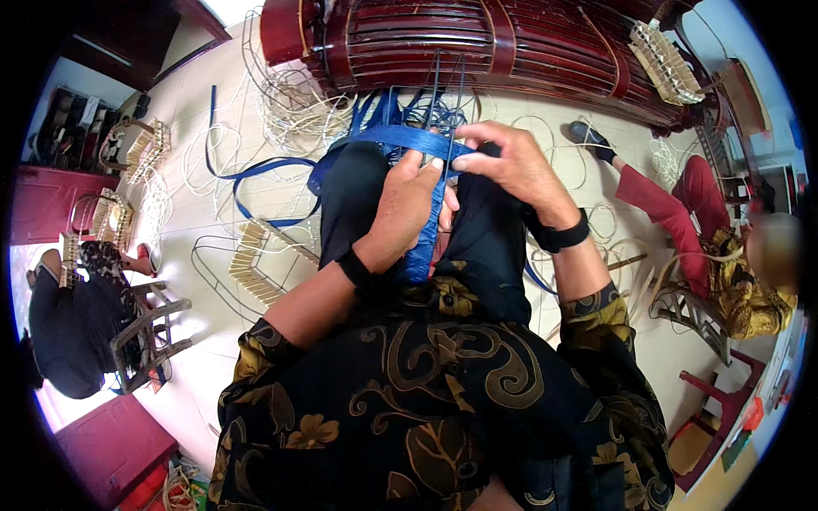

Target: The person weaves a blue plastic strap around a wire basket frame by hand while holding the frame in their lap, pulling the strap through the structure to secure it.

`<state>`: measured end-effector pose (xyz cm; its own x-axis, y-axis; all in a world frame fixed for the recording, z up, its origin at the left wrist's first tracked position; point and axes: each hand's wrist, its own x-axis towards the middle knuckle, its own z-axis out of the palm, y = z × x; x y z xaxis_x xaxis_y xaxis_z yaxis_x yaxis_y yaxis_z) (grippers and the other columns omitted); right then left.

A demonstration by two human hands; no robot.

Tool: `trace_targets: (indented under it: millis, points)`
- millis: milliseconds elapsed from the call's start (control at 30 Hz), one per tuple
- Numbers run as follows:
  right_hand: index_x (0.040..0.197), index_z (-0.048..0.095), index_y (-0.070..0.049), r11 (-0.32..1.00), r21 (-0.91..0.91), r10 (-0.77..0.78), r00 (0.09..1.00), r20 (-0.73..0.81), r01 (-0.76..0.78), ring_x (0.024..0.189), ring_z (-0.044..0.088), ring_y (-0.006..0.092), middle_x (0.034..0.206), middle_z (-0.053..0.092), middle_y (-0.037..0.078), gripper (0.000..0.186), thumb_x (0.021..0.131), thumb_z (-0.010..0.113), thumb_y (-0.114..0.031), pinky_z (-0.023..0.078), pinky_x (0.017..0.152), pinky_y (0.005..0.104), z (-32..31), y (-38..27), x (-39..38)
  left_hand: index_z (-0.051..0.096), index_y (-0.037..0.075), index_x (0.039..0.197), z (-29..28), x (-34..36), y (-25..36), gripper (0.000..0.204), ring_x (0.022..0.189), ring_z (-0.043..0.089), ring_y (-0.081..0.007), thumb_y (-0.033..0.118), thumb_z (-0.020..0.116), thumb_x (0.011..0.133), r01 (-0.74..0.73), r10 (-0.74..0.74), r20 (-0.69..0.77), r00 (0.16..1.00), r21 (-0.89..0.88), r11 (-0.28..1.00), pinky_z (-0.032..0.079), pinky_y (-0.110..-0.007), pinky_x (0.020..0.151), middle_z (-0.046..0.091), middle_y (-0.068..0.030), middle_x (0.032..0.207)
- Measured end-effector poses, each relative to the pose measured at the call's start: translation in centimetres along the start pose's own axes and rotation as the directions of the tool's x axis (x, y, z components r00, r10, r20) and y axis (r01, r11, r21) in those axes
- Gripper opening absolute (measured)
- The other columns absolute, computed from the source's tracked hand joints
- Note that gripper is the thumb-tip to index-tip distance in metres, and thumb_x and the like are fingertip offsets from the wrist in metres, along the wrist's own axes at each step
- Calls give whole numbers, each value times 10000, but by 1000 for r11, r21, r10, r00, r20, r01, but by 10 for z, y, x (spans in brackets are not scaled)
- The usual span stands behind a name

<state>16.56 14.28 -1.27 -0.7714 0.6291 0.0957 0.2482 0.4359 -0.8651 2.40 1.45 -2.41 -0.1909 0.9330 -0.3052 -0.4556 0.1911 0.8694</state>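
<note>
Between my knees stands a thin dark wire frame (435, 86), its two rods pointing away from me. Its near part is covered in woven blue strapping (419, 260). My left hand (399, 209) is closed round this frame, with the thumb pressed on top where the blue covering ends. A flat blue strap (388, 136) runs from the left across the rods. My right hand (517, 166) pinches the strap at the right of the rods between thumb and fingers. Some fingertips are hidden behind the frame.
More blue strap (247, 175) trails on the tiled floor at left, near tangled pale cord (294, 115). A part-woven pale basket (256, 264) lies by my left leg. Dark red slatted furniture (409, 38) stands ahead. Seated people flank me, one in red trousers (660, 204).
</note>
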Motion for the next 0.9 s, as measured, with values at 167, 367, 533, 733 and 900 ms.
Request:
trace_targets:
  millis: [167,367,533,733,900]
  points:
    - [949,711,-10,996,40,82,991,-107,-79,804,574,107,813,607,6,182,846,726,-159,446,732,251,-27,26,-19,415,48,1305,-8,1,0,284,437,517,-168,155,360,1047,40,-41,4,999,51,998,436,-275,434,593,-126,676]
    - [1056,715,-18,544,-289,206,459,-864,-788,782,647,182,917,710,76,258,928,582,-199,484,678,324,-287,131,-252,392,43,1351,-8,4,-4,325,434,512,-175,153,362,1046,46,-46,42,998,3,999,437,-282,438,590,-129,674]
    - [1136,707,-95,115,-266,-123,252,-960,-957,812,678,240,1018,727,132,319,886,554,-221,506,690,374,-314,44,-285,203,90,1533,-2,6,-8,509,440,517,-170,156,366,1054,9,-9,13,1000,-10,1000,442,-276,444,591,-135,683]
    - [1205,652,-61,924,-286,101,882,-460,-255,1003,643,212,1111,697,109,387,879,700,-263,491,876,327,-137,58,-75,344,88,1437,-3,6,-6,394,440,524,-170,161,373,1051,31,-32,44,999,23,999,440,-280,430,595,-133,684]
    - [1078,689,-24,996,79,23,997,79,-29,916,632,152,977,703,59,286,886,707,-235,499,819,302,4,13,8,396,80,1381,-7,3,-2,342,430,517,-174,159,372,1048,27,-27,-9,1000,24,999,435,-282,422,598,-132,683]
